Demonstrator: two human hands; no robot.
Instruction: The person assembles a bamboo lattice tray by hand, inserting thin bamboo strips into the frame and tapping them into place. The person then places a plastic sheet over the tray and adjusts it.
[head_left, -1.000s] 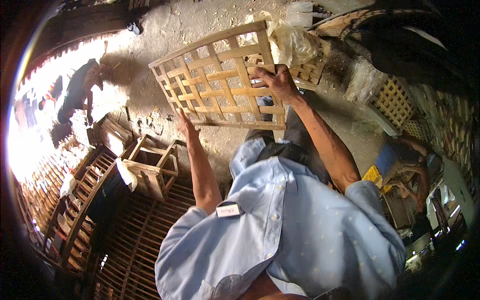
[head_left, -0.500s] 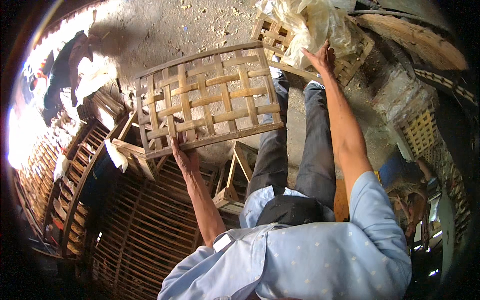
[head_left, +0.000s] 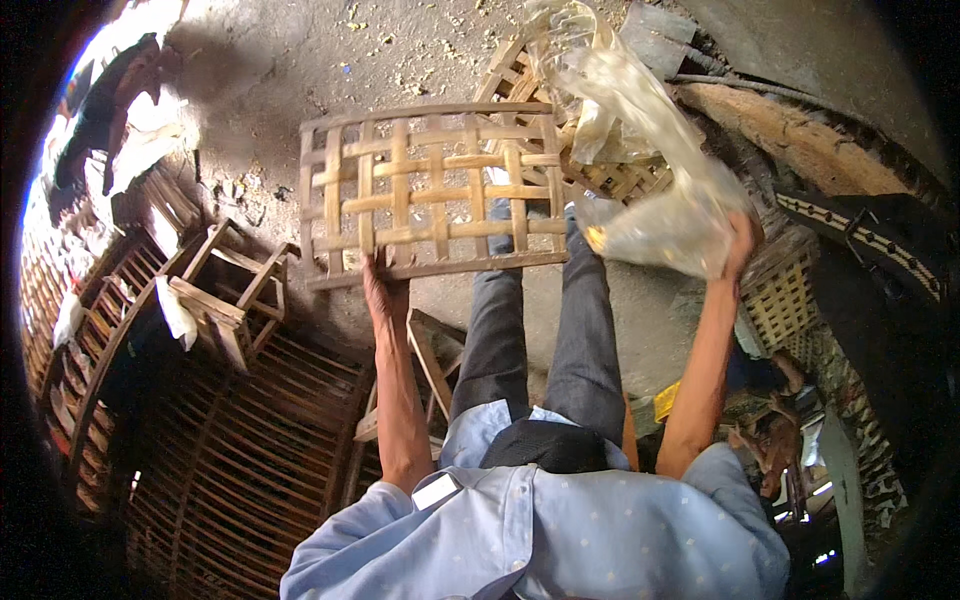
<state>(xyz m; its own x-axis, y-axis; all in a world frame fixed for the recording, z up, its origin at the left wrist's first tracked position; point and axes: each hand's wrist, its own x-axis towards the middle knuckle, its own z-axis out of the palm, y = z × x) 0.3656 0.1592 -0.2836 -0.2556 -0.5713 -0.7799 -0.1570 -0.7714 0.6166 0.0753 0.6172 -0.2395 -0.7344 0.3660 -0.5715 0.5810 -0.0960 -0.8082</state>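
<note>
A framed panel of woven bamboo strips is raised in front of my legs. My left hand grips its lower rail, left of the middle. To the right, my right hand is closed on one end of a clear plastic sheet. The sheet stretches up and away from that hand, crumpled and yellowish. Part of it lies over a second woven bamboo panel on the floor, which the raised panel also partly hides.
A large slatted bamboo rack spreads across the lower left, with a small wooden frame stand beside it. Scraps litter the concrete floor. A woven basket sits at the right, below a long wooden plank.
My right hand has taken hold of the plastic sheet and drawn it down and right, off part of the floor panel. The panel in my left hand has shifted slightly and is more level.
</note>
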